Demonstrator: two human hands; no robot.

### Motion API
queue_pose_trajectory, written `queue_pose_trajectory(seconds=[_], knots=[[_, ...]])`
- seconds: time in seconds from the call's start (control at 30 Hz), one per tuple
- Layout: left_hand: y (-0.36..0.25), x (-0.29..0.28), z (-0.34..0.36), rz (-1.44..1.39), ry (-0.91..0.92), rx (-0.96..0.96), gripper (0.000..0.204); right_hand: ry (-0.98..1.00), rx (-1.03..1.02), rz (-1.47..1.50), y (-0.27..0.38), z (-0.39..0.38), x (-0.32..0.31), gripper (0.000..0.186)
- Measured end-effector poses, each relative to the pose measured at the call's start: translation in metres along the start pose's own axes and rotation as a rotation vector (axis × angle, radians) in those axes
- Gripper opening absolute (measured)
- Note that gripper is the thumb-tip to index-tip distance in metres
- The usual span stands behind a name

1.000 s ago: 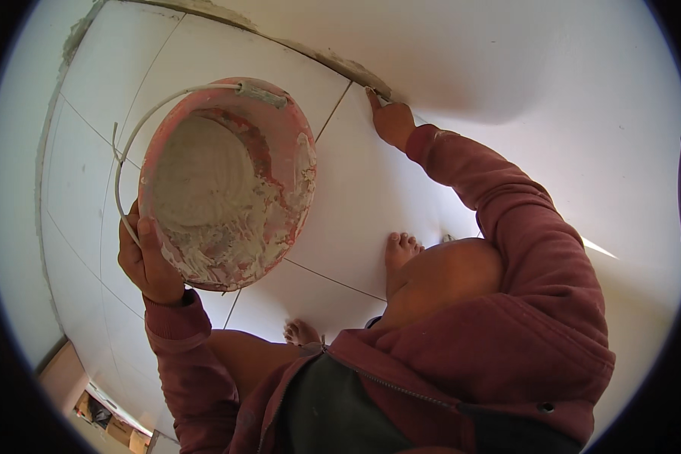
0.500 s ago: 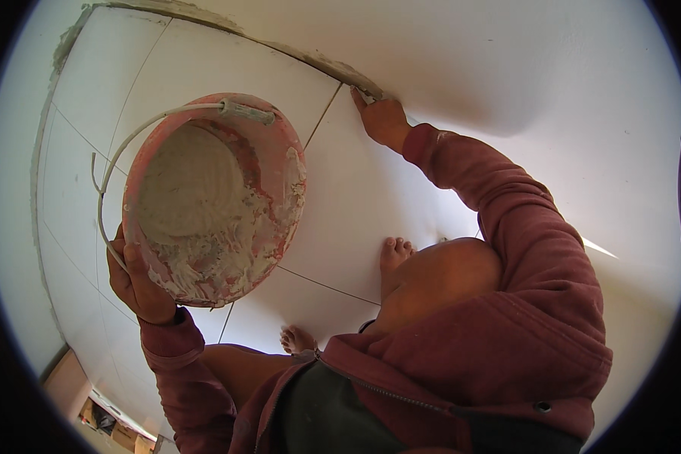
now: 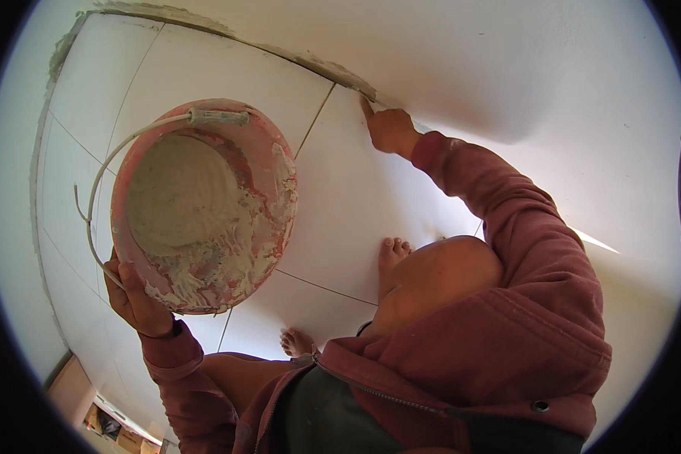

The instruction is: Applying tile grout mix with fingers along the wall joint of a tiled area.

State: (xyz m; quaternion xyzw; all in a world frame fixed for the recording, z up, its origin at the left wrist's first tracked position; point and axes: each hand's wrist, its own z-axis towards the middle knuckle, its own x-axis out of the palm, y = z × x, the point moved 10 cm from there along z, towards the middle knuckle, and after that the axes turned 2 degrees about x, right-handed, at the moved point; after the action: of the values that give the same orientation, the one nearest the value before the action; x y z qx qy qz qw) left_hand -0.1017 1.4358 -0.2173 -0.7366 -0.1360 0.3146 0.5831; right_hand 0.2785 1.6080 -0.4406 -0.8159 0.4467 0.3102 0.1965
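Note:
A reddish bucket (image 3: 278, 140) stands tilted at the left, smeared inside with pale grey paste (image 3: 181, 197). Its wire handle with a grip hangs over the left side. My left hand (image 3: 140, 303) is closed on the bucket's lower left rim, next to the handle wire. Beyond the bucket to the right, my right hand (image 3: 392, 130) reaches to the joint (image 3: 348, 78) between the floor tiles and the wall. Its index finger is stretched out, the tip touching the joint; the other fingers are curled and partly hidden. No tool shows in it.
White floor tiles (image 3: 333, 227) with thin dark seams lie under the bucket. Grey filler runs along the wall's foot. A white wall (image 3: 522, 76) rises at the right. My bare feet (image 3: 392, 253) and bent knees are close by. Boxes (image 3: 129, 440) show at the lower left.
My right hand has slid slightly right along the joint. The bucket has shifted a little left and nearer, my left hand with it, and its handle grip has moved left.

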Motion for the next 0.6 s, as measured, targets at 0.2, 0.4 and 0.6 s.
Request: queue_pose_trajectory(seconds=[0.2,0.4,0.6], knots=[[-0.011,-0.002,0.014,0.029,0.055,-0.003,0.015,-0.156,-0.097,-0.007,0.030,0.017,-0.045,0.060],[-0.002,-0.007,0.027,0.010,0.088,-0.028,0.022,-0.073,0.021,-0.060,0.005,0.009,-0.029,0.061],[0.002,-0.009,0.033,0.007,0.105,-0.045,0.023,-0.054,-0.031,-0.051,0.013,0.009,-0.042,0.060]])
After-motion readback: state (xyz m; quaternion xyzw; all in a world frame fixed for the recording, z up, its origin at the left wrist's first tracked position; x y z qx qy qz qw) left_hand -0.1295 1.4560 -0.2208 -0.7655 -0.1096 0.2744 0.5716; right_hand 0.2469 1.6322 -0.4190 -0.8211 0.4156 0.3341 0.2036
